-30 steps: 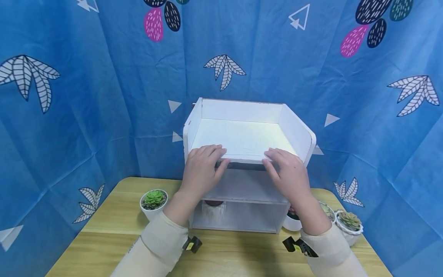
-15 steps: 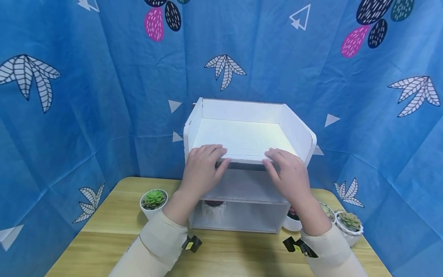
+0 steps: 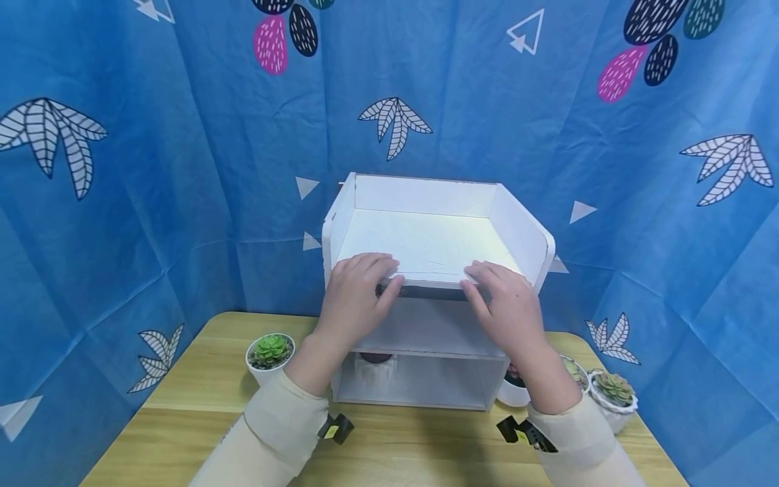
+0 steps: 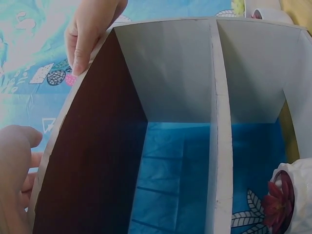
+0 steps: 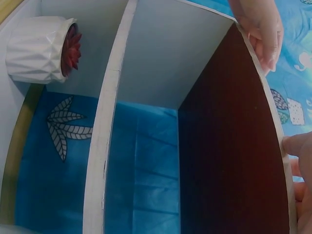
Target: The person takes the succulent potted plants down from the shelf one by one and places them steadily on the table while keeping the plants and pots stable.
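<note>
A white two-tier shelf unit [image 3: 420, 243] stands on the table, with a raised rim around the back and sides of its top. My left hand [image 3: 356, 291] grips the left part of the top board's front edge, fingers lying over the board and thumb at the front. At the right part of that same edge, my right hand [image 3: 508, 308] holds on likewise. The board's underside [image 4: 97, 141] is dark brown. Inside the lower compartment, a white pot [image 5: 36, 48] with a red succulent [image 5: 72, 51] sits at the left; the upper compartment [image 4: 170, 73] holds nothing visible.
A white pot with a green succulent [image 3: 270, 348] stands left of the shelf. Several more potted succulents [image 3: 615, 392] cluster at its right, partly behind my right forearm. Blue patterned cloth [image 3: 243, 135] hangs behind and beside the wooden table [image 3: 395, 439].
</note>
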The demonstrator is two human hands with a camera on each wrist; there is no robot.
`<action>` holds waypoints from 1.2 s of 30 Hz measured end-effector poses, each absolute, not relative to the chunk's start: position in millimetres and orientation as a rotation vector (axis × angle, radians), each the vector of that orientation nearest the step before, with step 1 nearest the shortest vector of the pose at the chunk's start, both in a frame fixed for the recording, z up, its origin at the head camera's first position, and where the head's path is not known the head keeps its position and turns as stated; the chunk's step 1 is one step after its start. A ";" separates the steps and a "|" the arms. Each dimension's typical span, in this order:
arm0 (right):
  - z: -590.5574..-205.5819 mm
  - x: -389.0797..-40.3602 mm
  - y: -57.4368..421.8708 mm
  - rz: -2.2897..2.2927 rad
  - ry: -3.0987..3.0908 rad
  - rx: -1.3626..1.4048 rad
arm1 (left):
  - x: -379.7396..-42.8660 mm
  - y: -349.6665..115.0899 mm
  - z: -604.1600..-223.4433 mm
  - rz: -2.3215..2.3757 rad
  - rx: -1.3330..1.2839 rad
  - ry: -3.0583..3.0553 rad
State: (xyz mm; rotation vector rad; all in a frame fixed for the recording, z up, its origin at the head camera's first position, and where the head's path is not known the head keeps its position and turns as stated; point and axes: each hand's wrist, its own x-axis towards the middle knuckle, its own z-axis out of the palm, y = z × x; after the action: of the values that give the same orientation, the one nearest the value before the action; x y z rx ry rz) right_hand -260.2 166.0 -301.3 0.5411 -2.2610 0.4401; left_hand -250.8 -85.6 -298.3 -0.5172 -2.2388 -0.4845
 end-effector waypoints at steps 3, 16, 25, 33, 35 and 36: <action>-301.6 -260.4 166.2 0.439 -2.256 0.547 | -250.0 -85.8 -297.9 -0.502 -0.523 -2.229; -303.9 -262.5 167.2 0.437 -2.259 0.542 | -247.0 -86.2 -299.2 -0.532 -0.567 -2.182; -304.2 -262.6 166.6 0.435 -2.244 0.553 | -243.0 -87.4 -302.2 -0.544 -0.589 -2.113; -304.7 -263.6 166.7 0.427 -2.240 0.558 | -234.5 -87.9 -307.2 -0.554 -0.605 -2.098; -304.7 -263.6 166.7 0.427 -2.241 0.556 | -231.8 -88.0 -307.8 -0.563 -0.611 -2.102; -304.6 -263.4 166.5 0.427 -2.243 0.554 | -230.5 -88.1 -308.2 -0.566 -0.613 -2.105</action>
State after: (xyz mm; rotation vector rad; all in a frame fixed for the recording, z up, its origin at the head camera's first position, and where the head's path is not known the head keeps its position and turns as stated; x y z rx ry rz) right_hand -263.4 166.5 -304.6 0.5542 -2.2427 0.4272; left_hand -230.5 -88.1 -308.2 -0.6129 -2.1055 -0.5658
